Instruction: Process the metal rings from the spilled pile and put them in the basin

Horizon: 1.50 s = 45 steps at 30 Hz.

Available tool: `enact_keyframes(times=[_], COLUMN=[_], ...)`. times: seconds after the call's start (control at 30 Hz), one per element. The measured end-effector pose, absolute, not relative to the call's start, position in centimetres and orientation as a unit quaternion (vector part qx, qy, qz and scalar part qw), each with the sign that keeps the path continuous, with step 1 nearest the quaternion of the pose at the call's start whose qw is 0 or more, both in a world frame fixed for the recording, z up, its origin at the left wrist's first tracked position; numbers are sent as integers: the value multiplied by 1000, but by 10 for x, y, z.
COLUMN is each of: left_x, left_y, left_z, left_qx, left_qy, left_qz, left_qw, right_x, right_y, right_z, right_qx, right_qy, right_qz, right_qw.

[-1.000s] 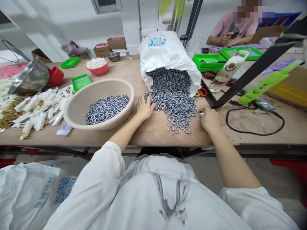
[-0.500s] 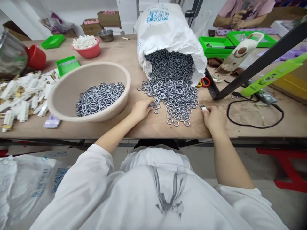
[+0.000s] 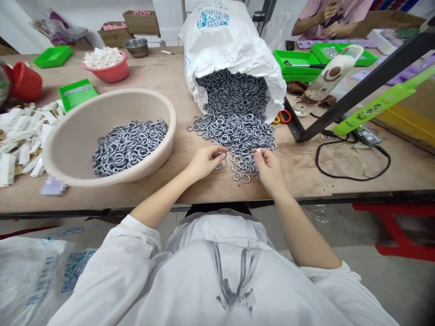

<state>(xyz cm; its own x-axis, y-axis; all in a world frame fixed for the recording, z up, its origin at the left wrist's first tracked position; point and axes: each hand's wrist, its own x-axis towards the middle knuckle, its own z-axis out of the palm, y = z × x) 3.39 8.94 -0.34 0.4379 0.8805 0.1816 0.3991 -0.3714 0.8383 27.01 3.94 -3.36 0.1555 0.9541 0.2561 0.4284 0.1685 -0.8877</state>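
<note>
Grey metal rings [image 3: 238,129] spill from the mouth of a white woven sack [image 3: 231,50] onto the table. My left hand [image 3: 205,163] is at the left side of the spilled rings, thumb and fingers curled close together over a few of them; what lies between the fingertips is partly hidden. At the right front of the pile, my right hand [image 3: 270,170] is closed in a pinch, with a small pale bit showing at its fingertips that I cannot make out. A large beige basin [image 3: 74,117] left of my hands contains many similar rings.
White pieces [image 3: 22,131] lie in a heap left of the basin, by a green tray [image 3: 77,95] and a red bowl [image 3: 108,72]. On the right stand a slanting black metal bar [image 3: 343,104], a clear bottle [image 3: 326,83] and a black cable [image 3: 319,165]. A co-worker [image 3: 331,20] sits beyond.
My right hand has moved left from the table beside the pile onto its right front edge. My left hand has shifted slightly over the rings. The view has turned a little.
</note>
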Motion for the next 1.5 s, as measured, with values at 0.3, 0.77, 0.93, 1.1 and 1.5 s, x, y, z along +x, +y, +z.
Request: enact_keyframes(times=[0.3, 0.77, 0.93, 1.1, 1.5], left_x=[33, 27, 29, 29, 36], left_y=[98, 81, 81, 81, 80], left_z=[-15, 5, 4, -2, -1], left_qx=[543, 373, 378, 377, 377], left_qy=[382, 327, 315, 318, 339], left_qz=[438, 358, 362, 342, 338], left_qw=[606, 791, 792, 800, 793], right_x=[225, 197, 197, 196, 201], right_y=[56, 60, 55, 52, 53], right_z=[-22, -13, -11, -11, -13], right_qx=[-554, -514, -496, -449, -485], right_qy=[-643, -593, -607, -632, -627], right_qz=[307, 356, 359, 386, 342], right_qw=[432, 508, 507, 499, 504])
